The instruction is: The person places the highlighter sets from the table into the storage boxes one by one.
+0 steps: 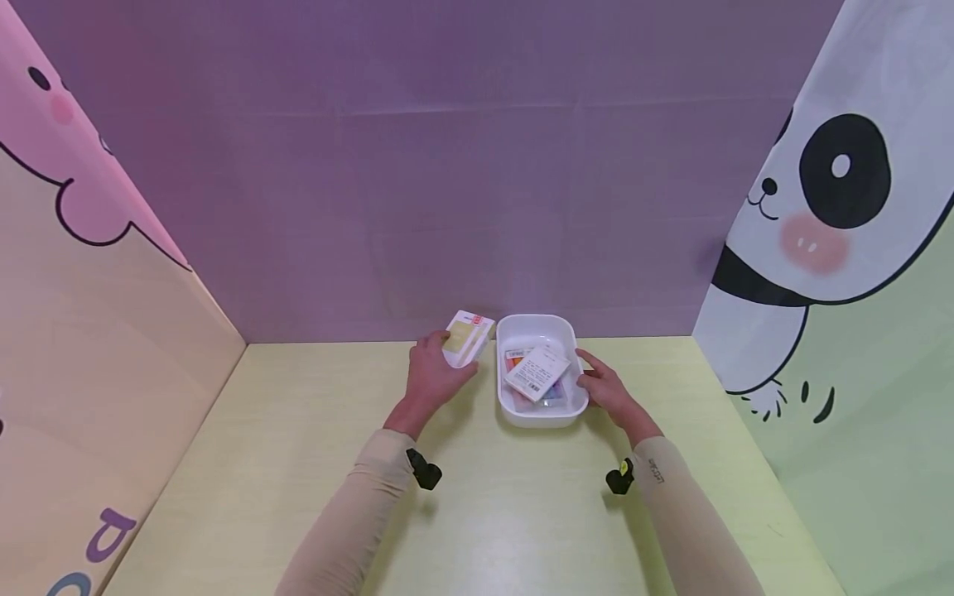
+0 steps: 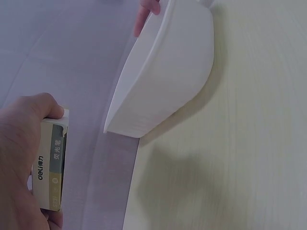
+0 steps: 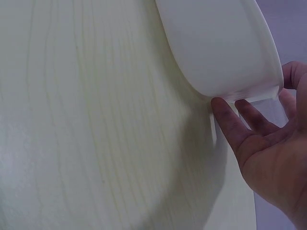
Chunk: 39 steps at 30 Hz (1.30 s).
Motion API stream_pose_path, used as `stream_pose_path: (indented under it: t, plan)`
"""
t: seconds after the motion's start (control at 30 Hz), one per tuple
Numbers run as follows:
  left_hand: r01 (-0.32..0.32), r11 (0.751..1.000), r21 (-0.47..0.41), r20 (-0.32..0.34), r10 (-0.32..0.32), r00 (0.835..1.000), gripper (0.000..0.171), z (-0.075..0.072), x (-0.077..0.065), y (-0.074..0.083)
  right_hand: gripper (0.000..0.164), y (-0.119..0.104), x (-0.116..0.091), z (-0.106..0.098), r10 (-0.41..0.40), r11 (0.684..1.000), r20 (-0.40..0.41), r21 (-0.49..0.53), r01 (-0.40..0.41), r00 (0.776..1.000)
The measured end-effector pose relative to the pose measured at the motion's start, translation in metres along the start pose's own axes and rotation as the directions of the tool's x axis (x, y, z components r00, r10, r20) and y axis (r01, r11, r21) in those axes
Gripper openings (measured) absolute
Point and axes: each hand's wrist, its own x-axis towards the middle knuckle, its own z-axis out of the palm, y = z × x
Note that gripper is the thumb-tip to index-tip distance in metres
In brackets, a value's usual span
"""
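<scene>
My left hand grips a white highlighter box with a yellow panel, raised just left of a white plastic tub. Chinese print and a "deli" logo show on the side of the highlighter box in the left wrist view. At the tub's right side, my right hand holds the wall, thumb and fingers about its rim in the right wrist view. Inside the tub, a white pack with a printed label lies tilted over a colourful clear packet.
The tub is on a pale wood-grain table, near its back edge. Behind rises a purple backdrop. A panel with a pink cartoon figure borders the left, a panda panel the right.
</scene>
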Motion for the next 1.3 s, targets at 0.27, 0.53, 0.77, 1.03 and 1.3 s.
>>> stream_pose_path:
  t: [0.27,0.53,0.77,1.03,1.3]
  plan:
    - [-0.017,1.0,-0.01,0.008,0.017,1.0,0.078,0.007,0.001,0.008,0.065,0.0,-0.001,-0.002,0.003,1.0,0.007,0.005,-0.003,1.0]
    - [-0.016,1.0,0.002,0.025,0.016,1.0,0.078,0.01,0.0,0.014,0.065,0.001,0.001,-0.004,0.018,1.0,0.019,0.025,-0.018,1.0]
    - [-0.028,0.999,0.018,0.027,0.028,0.999,0.078,0.014,-0.001,0.017,0.064,0.0,-0.001,-0.001,-0.001,1.0,0.006,0.002,0.001,1.0]
    - [-0.024,1.0,0.016,0.03,0.024,0.999,0.079,0.017,0.0,0.021,0.065,0.0,0.0,0.0,0.008,1.0,-0.006,-0.006,-0.008,1.0]
    - [-0.036,0.999,0.001,0.021,0.036,0.999,0.079,0.024,-0.001,0.024,0.064,0.002,0.001,-0.002,-0.001,1.0,-0.002,0.001,0.001,1.0]
